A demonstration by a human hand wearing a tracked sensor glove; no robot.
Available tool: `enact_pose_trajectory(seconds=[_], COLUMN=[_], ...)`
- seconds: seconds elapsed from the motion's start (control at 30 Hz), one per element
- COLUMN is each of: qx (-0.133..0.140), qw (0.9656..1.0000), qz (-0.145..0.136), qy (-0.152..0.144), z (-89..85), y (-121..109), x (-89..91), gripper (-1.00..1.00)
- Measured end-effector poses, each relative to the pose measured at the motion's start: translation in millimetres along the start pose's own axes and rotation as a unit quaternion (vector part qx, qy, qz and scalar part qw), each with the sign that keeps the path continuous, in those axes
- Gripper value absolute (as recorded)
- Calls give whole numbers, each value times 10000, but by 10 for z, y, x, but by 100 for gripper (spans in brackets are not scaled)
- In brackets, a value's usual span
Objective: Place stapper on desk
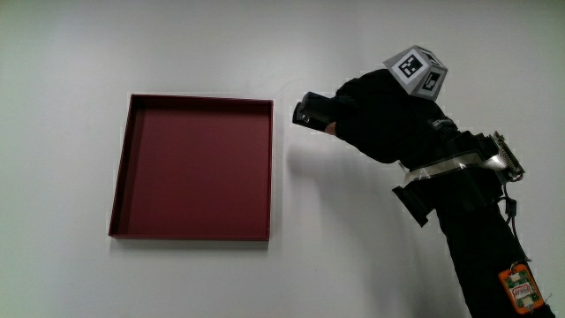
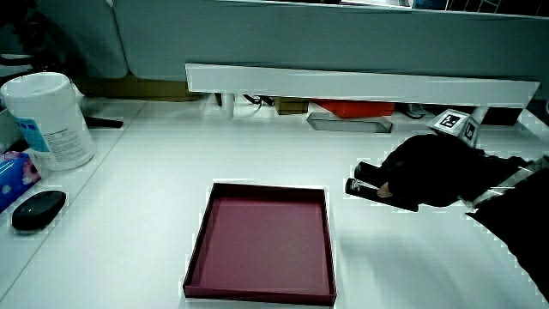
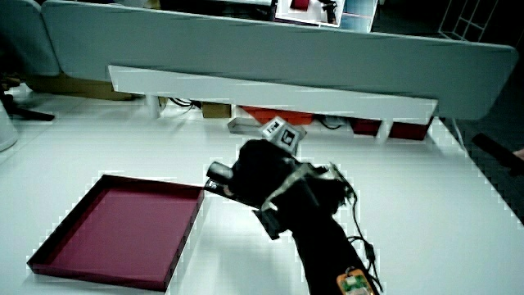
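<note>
Tray [image 1: 194, 168], dark red, shallow, flat on white table [image 1: 71, 53]. Just beside tray's corner: black stapler [image 1: 311, 111], clamped in gloved hand [image 1: 380, 119], fingers curled round it. Cannot tell whether stapler touches table. Patterned cube [image 1: 417, 71] on back of hand. In a side view: white canister [image 2: 50, 120], dark oval object [image 2: 39, 209] near table's edge.

The hand [image 1: 375, 119] wears a black glove, and a black sleeve covers the forearm [image 1: 481, 247]. On the back of the glove sits a small white cube [image 1: 416, 71] printed with black square patterns. A pale strap [image 1: 441, 168] rings the wrist beside a small ridged device [image 1: 506, 157] with a thin cable. An orange tag [image 1: 518, 289] with a green mark hangs on the sleeve.
</note>
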Motion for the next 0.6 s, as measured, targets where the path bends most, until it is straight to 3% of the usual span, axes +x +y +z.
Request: enact_pose_trajectory(seconds=[0.03,0.07,0.1,0.13,0.37,0.6], qx=[-299,45,-294,47,1,-120], qw=[9992,9999,9988,9996,9978,9967], qz=[-149,-147,-303,-278,-645,-808], qy=[235,19,256,94,165,22], z=[-14,-11,-26,-33,-150,-291], y=[15,11,27,34,111,166], x=[73,102,165,205,524,660], gripper=[0,0,0,0,0,0])
